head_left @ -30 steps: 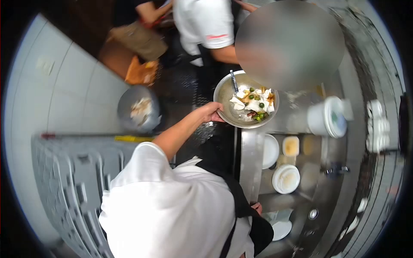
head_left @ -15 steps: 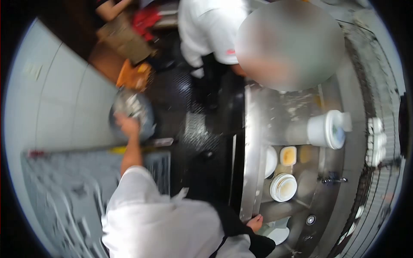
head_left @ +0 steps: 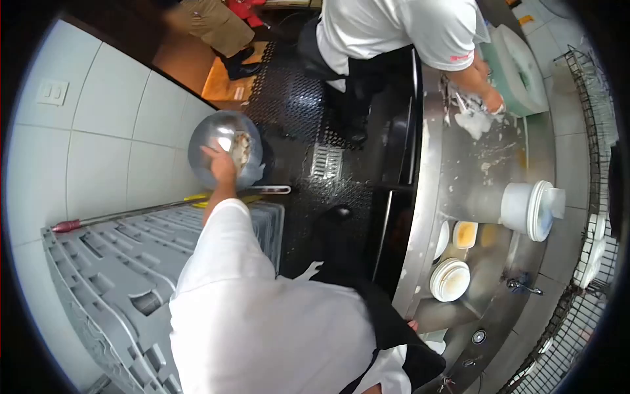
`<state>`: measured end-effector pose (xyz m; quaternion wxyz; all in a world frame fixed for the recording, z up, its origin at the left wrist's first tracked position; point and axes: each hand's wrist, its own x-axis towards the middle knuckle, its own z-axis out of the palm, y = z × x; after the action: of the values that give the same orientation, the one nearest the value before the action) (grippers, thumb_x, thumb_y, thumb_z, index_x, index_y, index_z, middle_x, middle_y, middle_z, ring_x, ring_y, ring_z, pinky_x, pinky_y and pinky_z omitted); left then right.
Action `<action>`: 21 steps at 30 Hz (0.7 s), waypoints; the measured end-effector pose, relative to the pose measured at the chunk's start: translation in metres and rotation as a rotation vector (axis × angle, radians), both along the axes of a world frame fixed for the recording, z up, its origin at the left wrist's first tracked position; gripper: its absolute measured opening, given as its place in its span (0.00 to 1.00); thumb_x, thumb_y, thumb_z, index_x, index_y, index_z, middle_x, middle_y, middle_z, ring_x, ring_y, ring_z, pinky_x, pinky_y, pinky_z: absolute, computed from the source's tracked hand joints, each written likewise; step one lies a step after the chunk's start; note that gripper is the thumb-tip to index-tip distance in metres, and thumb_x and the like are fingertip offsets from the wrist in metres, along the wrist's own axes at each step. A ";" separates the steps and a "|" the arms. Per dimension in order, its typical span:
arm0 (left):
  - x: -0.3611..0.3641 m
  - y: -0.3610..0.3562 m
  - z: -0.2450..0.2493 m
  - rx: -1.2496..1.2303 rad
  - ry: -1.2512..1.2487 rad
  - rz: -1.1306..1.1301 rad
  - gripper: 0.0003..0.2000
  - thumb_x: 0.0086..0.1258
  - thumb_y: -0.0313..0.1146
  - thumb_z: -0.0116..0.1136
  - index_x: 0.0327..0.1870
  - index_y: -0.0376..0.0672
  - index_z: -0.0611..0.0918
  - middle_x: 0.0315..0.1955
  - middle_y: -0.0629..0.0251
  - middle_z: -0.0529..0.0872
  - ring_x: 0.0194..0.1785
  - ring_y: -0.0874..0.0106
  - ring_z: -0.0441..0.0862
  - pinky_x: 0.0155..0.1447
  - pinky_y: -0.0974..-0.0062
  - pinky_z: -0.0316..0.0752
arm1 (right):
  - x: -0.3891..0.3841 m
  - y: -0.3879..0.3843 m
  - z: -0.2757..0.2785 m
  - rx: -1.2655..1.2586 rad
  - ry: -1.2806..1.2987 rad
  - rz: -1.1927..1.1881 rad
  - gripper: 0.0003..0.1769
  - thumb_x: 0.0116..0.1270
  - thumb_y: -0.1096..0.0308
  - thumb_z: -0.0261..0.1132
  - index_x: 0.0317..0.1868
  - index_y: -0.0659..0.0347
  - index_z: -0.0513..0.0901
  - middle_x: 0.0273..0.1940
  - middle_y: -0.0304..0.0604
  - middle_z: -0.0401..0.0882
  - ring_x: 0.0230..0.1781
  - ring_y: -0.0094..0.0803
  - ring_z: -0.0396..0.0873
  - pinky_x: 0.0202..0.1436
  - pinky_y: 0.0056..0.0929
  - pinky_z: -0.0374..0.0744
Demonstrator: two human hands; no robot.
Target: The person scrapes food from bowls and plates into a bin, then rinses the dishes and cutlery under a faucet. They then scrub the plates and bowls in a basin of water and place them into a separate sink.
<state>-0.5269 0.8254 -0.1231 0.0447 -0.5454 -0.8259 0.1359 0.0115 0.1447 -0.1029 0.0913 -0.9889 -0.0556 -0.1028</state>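
Observation:
My left hand (head_left: 223, 164) reaches down inside a round grey bin (head_left: 198, 161) beside the tiled wall. Its visible fingers are apart, over a shiny silvery surface (head_left: 226, 131) and next to pale scraps (head_left: 243, 150); the fingertips are partly hard to make out. Only a small part of my right hand (head_left: 413, 325) shows at the front edge of the steel sink counter (head_left: 420, 243), beyond my dark apron. Its fingers are mostly hidden. Near it in the sink are a white dish (head_left: 434, 343) and stacked white round containers (head_left: 450, 280).
A co-worker (head_left: 380, 29) stands at the counter's far end, hands in white foam (head_left: 474, 123) beside a greenish tub (head_left: 518, 72). Another person's legs (head_left: 220, 29) are farther back. Grey ribbed panels (head_left: 111, 262) lie at left, a white bucket (head_left: 535, 210) and tap (head_left: 523, 286) at right.
The view has shifted and sharpened. My left hand has moved slightly deeper over the bin. My right hand, clearly visible before, is now mostly hidden. The co-worker's hands are now in view.

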 end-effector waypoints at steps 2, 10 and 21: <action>-0.031 -0.005 -0.051 -0.022 0.183 -0.176 0.37 0.73 0.35 0.53 0.79 0.38 0.51 0.73 0.25 0.51 0.66 0.51 0.77 0.55 0.61 0.84 | -0.014 0.008 0.024 -0.002 0.220 0.006 0.22 0.74 0.51 0.49 0.39 0.58 0.83 0.38 0.52 0.85 0.39 0.60 0.80 0.43 0.53 0.74; -0.029 0.007 0.067 0.187 -0.195 0.092 0.33 0.72 0.37 0.53 0.77 0.39 0.58 0.62 0.28 0.72 0.52 0.49 0.85 0.53 0.60 0.82 | -0.012 0.040 0.058 0.176 0.378 -0.015 0.22 0.74 0.53 0.49 0.37 0.60 0.84 0.36 0.52 0.85 0.38 0.56 0.81 0.43 0.52 0.75; 0.100 -0.020 0.093 -0.153 -0.832 -0.339 0.19 0.63 0.34 0.53 0.52 0.34 0.82 0.38 0.46 0.87 0.31 0.52 0.87 0.38 0.59 0.86 | -0.022 0.028 0.061 0.394 0.175 0.144 0.11 0.70 0.64 0.59 0.38 0.63 0.83 0.41 0.51 0.84 0.43 0.54 0.81 0.47 0.47 0.77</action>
<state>-0.4274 0.8053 -0.0297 -0.3096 -0.6827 -0.6605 -0.0435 -0.0105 0.1724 -0.0417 0.2944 -0.9506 -0.0966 -0.0188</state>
